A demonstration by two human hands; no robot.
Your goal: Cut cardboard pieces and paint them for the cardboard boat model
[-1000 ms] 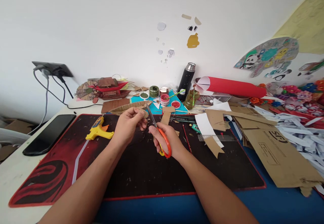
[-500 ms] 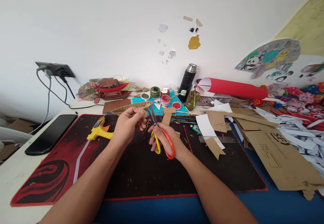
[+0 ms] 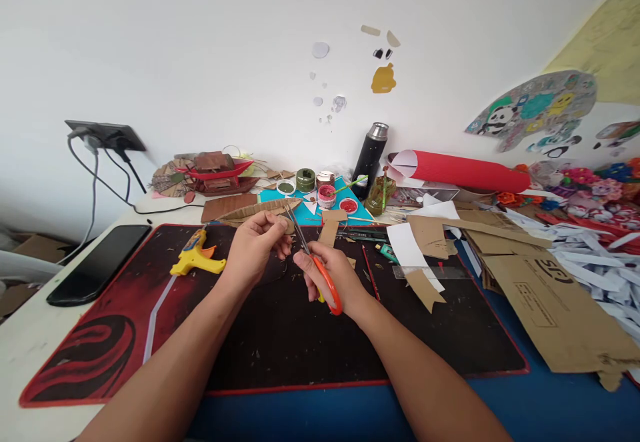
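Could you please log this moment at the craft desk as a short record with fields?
Setting: cluttered desk with a black and red mat against a white wall
Left hand: pinches a small brown cardboard piece
Right hand: grips orange-handled scissors, blades closed, at the piece
Left of hands: yellow glue gun, black phone
Behind hands: paint jars, black flask, red paper roll
Right side: cardboard sheets, white paper strips
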